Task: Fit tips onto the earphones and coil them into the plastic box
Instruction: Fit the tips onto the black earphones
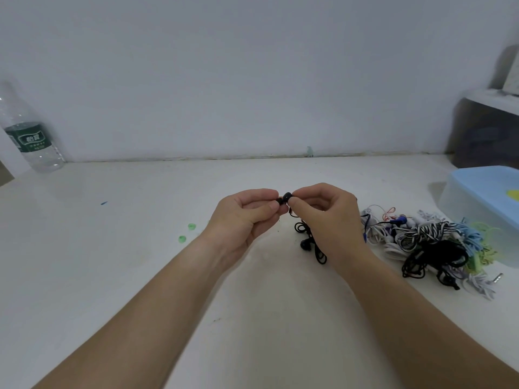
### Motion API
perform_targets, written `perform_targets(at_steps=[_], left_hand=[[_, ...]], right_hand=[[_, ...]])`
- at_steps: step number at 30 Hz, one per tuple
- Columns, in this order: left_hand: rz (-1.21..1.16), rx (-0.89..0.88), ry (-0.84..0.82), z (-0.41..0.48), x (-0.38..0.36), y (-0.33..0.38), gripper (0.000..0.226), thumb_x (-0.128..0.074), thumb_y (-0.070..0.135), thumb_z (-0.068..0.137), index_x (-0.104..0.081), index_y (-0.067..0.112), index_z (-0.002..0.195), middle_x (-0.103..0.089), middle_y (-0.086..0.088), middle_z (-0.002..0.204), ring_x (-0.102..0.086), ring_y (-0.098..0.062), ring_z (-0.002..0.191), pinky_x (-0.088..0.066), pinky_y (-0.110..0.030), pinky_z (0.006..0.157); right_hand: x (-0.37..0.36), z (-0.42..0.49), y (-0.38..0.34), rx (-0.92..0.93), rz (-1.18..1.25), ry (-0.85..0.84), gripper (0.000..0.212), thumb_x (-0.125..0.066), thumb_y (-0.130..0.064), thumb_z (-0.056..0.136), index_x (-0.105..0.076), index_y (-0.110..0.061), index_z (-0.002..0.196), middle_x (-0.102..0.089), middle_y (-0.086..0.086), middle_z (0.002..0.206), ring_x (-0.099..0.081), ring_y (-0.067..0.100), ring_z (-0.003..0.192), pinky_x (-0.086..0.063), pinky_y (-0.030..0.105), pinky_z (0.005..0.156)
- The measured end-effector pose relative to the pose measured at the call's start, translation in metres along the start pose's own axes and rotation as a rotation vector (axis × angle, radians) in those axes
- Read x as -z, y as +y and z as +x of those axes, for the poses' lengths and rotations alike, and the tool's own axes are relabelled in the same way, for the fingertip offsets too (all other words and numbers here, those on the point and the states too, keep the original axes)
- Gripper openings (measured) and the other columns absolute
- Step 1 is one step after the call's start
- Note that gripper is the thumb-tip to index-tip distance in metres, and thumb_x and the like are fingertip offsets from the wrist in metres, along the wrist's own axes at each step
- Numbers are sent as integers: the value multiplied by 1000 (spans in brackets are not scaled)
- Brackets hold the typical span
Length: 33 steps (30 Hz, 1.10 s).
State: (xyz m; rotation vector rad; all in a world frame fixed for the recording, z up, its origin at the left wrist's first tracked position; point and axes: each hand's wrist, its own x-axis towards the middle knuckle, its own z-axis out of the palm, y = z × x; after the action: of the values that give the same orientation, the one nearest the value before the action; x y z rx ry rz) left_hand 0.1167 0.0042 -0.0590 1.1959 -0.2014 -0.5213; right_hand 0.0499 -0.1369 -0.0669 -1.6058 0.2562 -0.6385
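two-hand pinch: left hand [247,217] & right hand [327,217] grip small black earbud [286,197]. its black cord [309,237] trails onto white table [140,276].

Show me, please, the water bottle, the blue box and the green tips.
water bottle [30,139]: head view, on its green label.
blue box [483,187]: head view, on its top face.
green tips [191,226]: head view, on the farther tip of two.

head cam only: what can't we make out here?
Head view, black earbud: fingertips of the left hand and right hand cover most of it; tip seated or not, cannot tell.
Head view, plastic box: cut off by the right edge, inside unseen.
Head view, earphone pile: tangled, count unclear.
Head view, green tips: too small for detail.
Head view, bottle: label blurred.
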Motion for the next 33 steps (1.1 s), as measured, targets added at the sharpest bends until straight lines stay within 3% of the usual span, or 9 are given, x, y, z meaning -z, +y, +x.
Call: perform_targets(at_steps=[8, 22, 29, 33], left_hand=[[18, -4, -42, -1, 1, 2, 20, -58, -11, 92, -69, 2, 104, -77, -11, 96, -75, -18, 93, -58, -17, 72], [143, -65, -15, 1, 5, -1, 17, -69, -3, 87, -72, 11, 98, -77, -6, 89, -73, -15, 80, -57, -20, 72], [191, -95, -18, 1, 6, -3, 14, -67, -1, 90, -72, 7, 100, -75, -12, 85, -72, -17, 80, -57, -22, 75], [121, -63, -42, 1, 5, -2, 16, -64, -5, 91, -72, 4, 102, -76, -14, 93, -74, -20, 86, -58, -21, 77]], right_hand=[[0, 1, 1, 13, -41, -1, 8, -74, -8, 83, -74, -15, 84, -76, 1, 78, -73, 20, 81, -58, 33, 72], [2, 3, 2, 49, -24, -38, 6, -74, -4, 84, -75, -10, 87, -76, 1, 76, -71, 9, 70, -50, 15, 62], [3, 4, 3, 107, -93, -23, 9, -76, -8, 83, -76, -17, 85, -76, -3, 78, -72, 19, 76, -58, 28, 70], [4, 4, 3, 162, -180, -38, 10, -76, -11, 83, -76, -21, 84, -74, -13, 78, -66, 6, 68, -51, 19, 63]])
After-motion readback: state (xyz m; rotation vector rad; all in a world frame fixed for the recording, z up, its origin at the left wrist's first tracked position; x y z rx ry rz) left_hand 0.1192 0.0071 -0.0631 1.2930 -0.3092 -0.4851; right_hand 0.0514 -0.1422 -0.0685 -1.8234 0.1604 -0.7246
